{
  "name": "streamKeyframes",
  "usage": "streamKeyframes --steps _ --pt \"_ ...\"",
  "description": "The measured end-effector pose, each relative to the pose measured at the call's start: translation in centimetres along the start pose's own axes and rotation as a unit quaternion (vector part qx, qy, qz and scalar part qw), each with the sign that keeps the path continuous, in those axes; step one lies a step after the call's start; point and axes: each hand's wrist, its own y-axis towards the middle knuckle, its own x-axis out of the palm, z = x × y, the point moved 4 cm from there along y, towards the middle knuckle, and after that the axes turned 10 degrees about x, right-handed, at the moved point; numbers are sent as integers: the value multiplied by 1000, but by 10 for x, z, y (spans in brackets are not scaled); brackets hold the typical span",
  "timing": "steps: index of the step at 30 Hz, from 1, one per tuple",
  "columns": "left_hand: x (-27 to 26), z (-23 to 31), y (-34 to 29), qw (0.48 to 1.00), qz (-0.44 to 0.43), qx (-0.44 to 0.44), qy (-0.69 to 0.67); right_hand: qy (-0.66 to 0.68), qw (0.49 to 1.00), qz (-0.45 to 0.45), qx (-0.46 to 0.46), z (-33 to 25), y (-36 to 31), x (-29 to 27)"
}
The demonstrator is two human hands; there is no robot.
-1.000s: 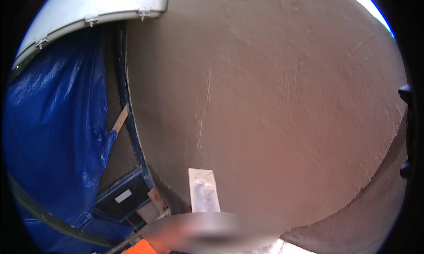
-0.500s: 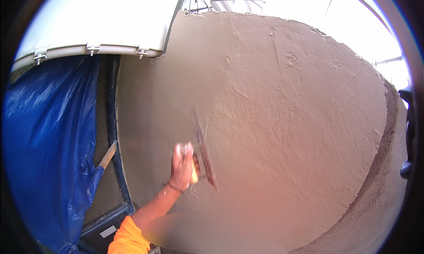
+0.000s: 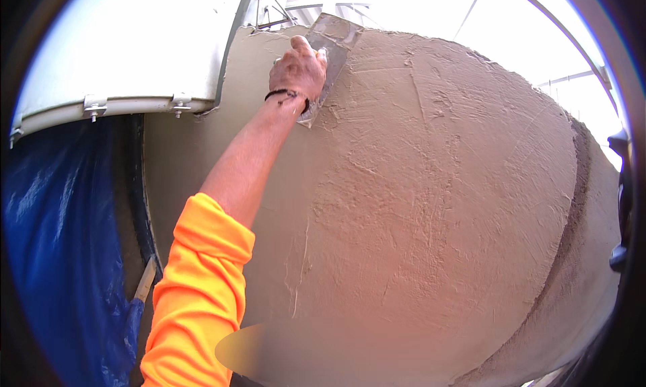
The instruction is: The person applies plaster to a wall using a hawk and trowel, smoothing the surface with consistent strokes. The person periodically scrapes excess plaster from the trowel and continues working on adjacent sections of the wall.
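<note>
My left hand (image 3: 299,69) is raised at the top of the wall, with its arm stretched up from the lower left in an orange sleeve (image 3: 202,259). Its fingers are closed on a plastering trowel (image 3: 338,31), whose handle is mostly hidden behind the hand. The trowel's long rectangular blade is smeared with plaster and slants across the upper edge of the coated wall (image 3: 404,158). Around and left of the blade the wet plaster looks smoother; to the right it is ridged and rough. My right hand does not show.
A blue tarp (image 3: 60,252) hangs at the left beside a dark frame (image 3: 140,192), with a wooden piece (image 3: 145,279) near it. Above it juts a white panel with a clamped rail (image 3: 134,106). A rough dark groove (image 3: 562,252) borders the plaster on the right.
My left hand and the trowel have swept up from the lower middle of the wall to its top edge. The view has shifted slightly, and more of the orange sleeve shows.
</note>
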Motion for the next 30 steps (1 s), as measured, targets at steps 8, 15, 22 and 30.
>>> streamKeyframes --steps 8,15,22,30 --pt "26 53 -18 976 -103 71 -178 -7 999 22 31 21 -10 21" --pt "19 99 -200 851 -173 102 -484 41 994 96 -37 -10 -17 26" --pt "52 81 -455 127 -216 -450 -857 22 945 205 -253 -130 -98 -12" --pt "50 68 -581 97 -138 -537 -826 -227 729 263 -590 -226 -172 -66"
